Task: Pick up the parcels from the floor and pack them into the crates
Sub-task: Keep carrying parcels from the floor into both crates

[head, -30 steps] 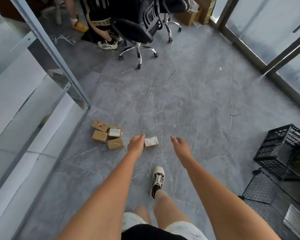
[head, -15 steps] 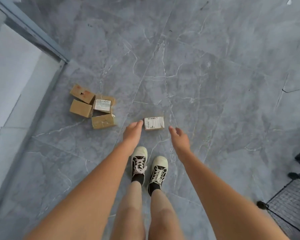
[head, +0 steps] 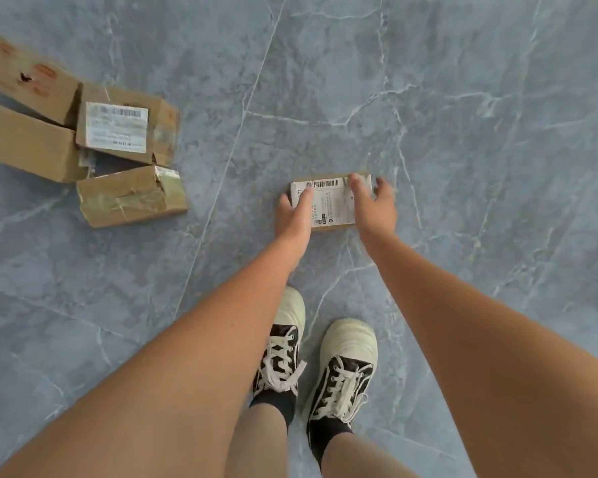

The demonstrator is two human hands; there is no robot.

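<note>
A small cardboard parcel (head: 329, 203) with a white barcode label lies flat on the grey marble floor just ahead of my shoes. My left hand (head: 293, 217) grips its left end, thumb lying on the label. My right hand (head: 374, 207) grips its right end, thumb on top and fingers down the far side. The parcel still touches the floor. Several more brown parcels sit in a cluster at the left: a labelled one (head: 116, 127), a taped one (head: 132, 196), a plain one (head: 32, 143) and one with red marks (head: 28, 74). No crate is in view.
My two shoes (head: 339, 367) stand close behind the small parcel. Grey marble floor tiles (head: 480, 115) stretch out on the right and beyond.
The view has dropped much closer to the floor. Both hands have gone from hovering open beside the small parcel to closing on its two ends. The crates have left the view.
</note>
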